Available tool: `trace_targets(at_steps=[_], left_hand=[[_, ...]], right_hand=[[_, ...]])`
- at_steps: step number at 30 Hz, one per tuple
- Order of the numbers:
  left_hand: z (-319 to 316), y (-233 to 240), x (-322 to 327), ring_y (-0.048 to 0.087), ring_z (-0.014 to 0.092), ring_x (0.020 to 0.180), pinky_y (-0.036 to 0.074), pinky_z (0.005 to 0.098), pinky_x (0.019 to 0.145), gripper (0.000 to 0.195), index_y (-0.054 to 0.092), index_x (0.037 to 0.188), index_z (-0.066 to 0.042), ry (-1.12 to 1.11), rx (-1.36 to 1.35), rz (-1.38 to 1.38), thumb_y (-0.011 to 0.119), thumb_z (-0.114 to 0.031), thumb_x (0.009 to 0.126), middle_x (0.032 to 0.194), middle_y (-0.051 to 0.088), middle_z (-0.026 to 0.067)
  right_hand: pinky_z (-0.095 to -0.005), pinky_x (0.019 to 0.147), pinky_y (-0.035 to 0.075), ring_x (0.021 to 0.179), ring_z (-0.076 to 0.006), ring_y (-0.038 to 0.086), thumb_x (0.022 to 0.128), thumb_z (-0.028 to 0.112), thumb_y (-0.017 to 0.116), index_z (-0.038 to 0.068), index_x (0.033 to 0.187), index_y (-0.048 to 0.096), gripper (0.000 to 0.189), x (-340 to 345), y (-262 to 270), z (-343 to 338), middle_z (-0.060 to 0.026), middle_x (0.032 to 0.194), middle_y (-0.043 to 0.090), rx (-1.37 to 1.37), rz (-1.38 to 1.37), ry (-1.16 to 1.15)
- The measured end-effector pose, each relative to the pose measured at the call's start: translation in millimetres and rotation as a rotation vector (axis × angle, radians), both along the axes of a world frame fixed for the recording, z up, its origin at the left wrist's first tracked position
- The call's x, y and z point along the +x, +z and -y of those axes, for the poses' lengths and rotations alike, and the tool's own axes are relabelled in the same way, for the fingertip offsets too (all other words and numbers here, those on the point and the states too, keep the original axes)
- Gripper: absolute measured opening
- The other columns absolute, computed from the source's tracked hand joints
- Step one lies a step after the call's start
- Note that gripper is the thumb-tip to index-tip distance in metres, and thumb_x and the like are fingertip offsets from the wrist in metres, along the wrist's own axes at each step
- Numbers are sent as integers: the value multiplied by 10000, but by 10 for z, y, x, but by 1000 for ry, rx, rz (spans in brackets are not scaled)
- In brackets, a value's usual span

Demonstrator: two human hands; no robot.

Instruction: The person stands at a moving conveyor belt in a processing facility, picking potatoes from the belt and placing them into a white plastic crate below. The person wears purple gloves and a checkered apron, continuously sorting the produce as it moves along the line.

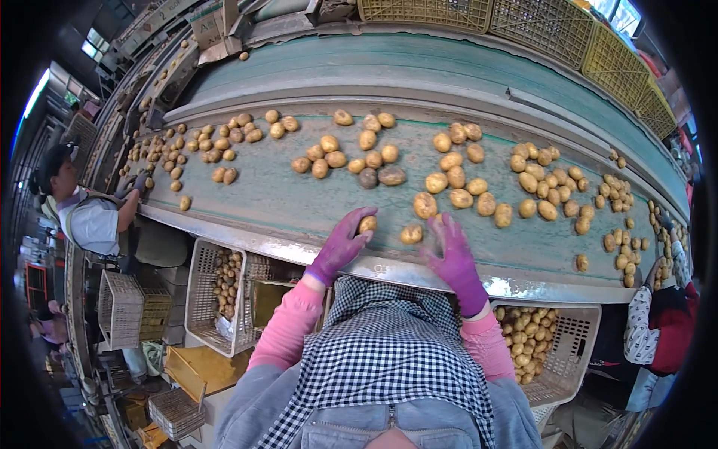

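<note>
My left hand (346,238), in a purple glove, is at the near edge of a green conveyor belt (269,205), its fingers curved around a potato (367,224). My right hand (450,247), gloved alike and partly blurred, is over the belt with fingers spread; a potato shows partly behind its fingertips. Between the hands lies a single potato (412,234), and a larger potato (424,205) rests just beyond. Farther up the belt are loose groups of potatoes, two of them darker, one being a dark potato (391,175).
A plastic crate (586,337) of potatoes stands below the belt at right, another crate (193,303) at left. A metal rail (392,269) edges the belt. One co-worker (90,207) is at far left, another (667,325) at far right. Yellow crates (426,14) line the far side.
</note>
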State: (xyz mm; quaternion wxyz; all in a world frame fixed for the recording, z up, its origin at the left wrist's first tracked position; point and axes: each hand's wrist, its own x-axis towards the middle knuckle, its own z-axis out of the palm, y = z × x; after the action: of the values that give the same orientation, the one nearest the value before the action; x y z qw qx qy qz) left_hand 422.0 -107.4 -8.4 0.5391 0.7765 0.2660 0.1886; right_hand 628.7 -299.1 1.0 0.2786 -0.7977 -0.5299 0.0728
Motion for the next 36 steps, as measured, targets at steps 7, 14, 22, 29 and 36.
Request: trace_targets(at_steps=[7, 14, 22, 29, 36], left_hand=[[-230, 6, -604, 544, 200, 1239, 410, 330, 1094, 534, 517, 1417, 4, 418, -224, 272, 627, -34, 896, 1351, 572, 108], [-287, -169, -663, 564, 161, 1170, 459, 297, 1020, 524, 531, 1397, -5, 428, -168, 321, 641, -3, 885, 1297, 586, 83], [88, 204, -667, 566, 123, 904, 465, 229, 786, 396, 526, 1361, -59, 532, -741, 557, 611, -106, 976, 1099, 595, 46], [839, 326, -320, 436, 358, 1389, 297, 585, 1175, 399, 631, 1116, -70, 355, -1671, 1135, 491, -402, 943, 1464, 525, 176], [889, 42, -1096, 566, 218, 1216, 357, 421, 1128, 423, 646, 1179, -118, 496, -1402, 1166, 547, -470, 966, 1354, 631, 62]], right_hand=[[-538, 1033, 478, 1308, -448, 511, 839, 274, 741, 85, 1225, 645, 439, -199, 379, -774, -183, 1392, 549, 92, -344, 470], [-638, 1031, 406, 1372, -356, 467, 894, 313, 686, 209, 1278, 655, 399, 540, -194, -1831, -125, 1363, 580, -284, 251, 88], [-492, 939, 498, 1242, -319, 559, 873, 172, 653, 130, 1221, 663, 351, 232, -459, -909, -99, 1268, 620, -143, 225, 243], [-457, 1069, 477, 1296, -358, 577, 859, 141, 714, 77, 1358, 603, 515, -605, 238, -485, -150, 1379, 613, 295, -459, 405], [-474, 1065, 465, 1302, -339, 567, 852, 196, 764, 78, 1373, 567, 569, -948, 301, -577, -131, 1418, 589, 298, -223, 571]])
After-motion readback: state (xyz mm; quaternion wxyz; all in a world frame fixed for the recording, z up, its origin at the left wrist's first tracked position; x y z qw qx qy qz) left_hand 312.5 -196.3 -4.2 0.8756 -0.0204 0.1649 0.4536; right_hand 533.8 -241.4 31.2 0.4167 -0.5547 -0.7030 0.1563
